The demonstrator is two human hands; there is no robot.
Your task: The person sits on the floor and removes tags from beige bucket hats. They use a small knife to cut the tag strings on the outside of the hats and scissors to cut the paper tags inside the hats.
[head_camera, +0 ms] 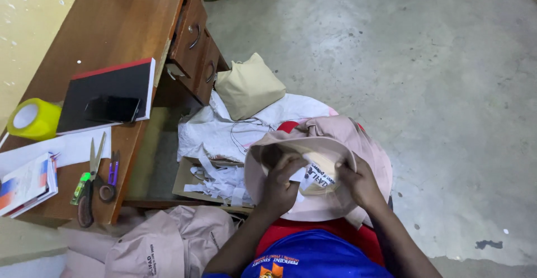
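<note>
**Pink hat held upside down in the lap, both hands at its paper insert**

Grey concrete floor (pixel 436 88) across most of the view. Brown wooden table (pixel 112 26) at the left, drawers facing the floor. White sack (pixel 224 132) spread beside it, with a beige pouch (pixel 249 85) on top.

Pink hat (pixel 263 172) in the middle, over the lap, crown down and hollow side up. More pink hats (pixel 168 244) heaped at lower left. Cardboard tray (pixel 187 180) just left of the held hat, full of white paper strips (pixel 218 183).

Left hand (pixel 279 183) inside the hollow, grip curled shut on the lining at the edge of a white paper label (pixel 319 173). Right hand (pixel 358 184) on the opposite rim, grip pressed together on the fabric. Judged from this: mid-handling of the label inside the crown. Any further pull on it calls for a steady hold on the rim and a clean pinch on the paper.

On the table: black notebook (pixel 106 93) under a dark phone (pixel 112 109), yellow tape roll (pixel 33 118), scissors (pixel 89 183), small purple snips (pixel 112 174).

Fingertips hidden inside the hat; unclear whether the label is loose or fastened. Hat heap cut off by the bottom edge.
</note>
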